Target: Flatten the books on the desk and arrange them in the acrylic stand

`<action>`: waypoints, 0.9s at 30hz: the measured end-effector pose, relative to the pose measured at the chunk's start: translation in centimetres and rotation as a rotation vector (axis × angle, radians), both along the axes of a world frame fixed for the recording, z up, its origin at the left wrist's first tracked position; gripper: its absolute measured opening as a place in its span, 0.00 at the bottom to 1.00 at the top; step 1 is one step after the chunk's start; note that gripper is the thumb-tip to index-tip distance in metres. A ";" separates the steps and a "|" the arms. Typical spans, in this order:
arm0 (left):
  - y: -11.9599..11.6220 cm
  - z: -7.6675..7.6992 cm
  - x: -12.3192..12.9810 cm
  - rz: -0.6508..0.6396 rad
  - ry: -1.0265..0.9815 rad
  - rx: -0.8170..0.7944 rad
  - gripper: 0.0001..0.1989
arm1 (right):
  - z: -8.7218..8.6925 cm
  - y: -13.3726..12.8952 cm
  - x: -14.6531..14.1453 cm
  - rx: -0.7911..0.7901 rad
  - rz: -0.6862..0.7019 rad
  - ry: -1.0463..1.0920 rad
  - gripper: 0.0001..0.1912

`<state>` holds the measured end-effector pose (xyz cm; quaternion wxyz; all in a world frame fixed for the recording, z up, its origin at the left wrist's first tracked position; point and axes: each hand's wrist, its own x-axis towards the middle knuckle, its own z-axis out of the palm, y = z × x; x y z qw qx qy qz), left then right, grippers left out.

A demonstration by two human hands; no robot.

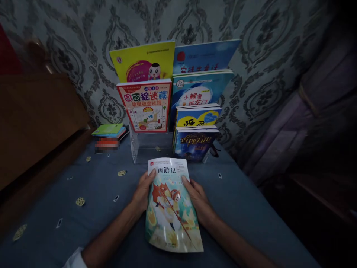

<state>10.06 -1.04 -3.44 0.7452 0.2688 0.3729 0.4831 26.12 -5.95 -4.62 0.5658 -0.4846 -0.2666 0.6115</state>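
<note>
Before the clear stand (150, 142), left hand (143, 191) and right hand (199, 197) grip a storybook (170, 208) by its sides — thumbs on top, other fingers partly hidden; left of the stand, a small stack (110, 130).

One head-worn camera looks forward and down over nearby hands (199, 197) toward the patterned wall (200, 20).

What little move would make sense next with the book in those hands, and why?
Probably ease the glossy, rectangular illustrated paperback forward, toward the lower left of the clear plastic stand. The left hand and right hand hold it by its side edges, cover in view, and that spot shows no book, while a dark blue paper book stands at the lower right.
</note>
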 end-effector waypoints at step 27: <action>7.0 13.2 -6.2 0.182 0.492 0.947 0.27 | 15.7 7.2 1.8 0.621 0.335 -0.528 0.21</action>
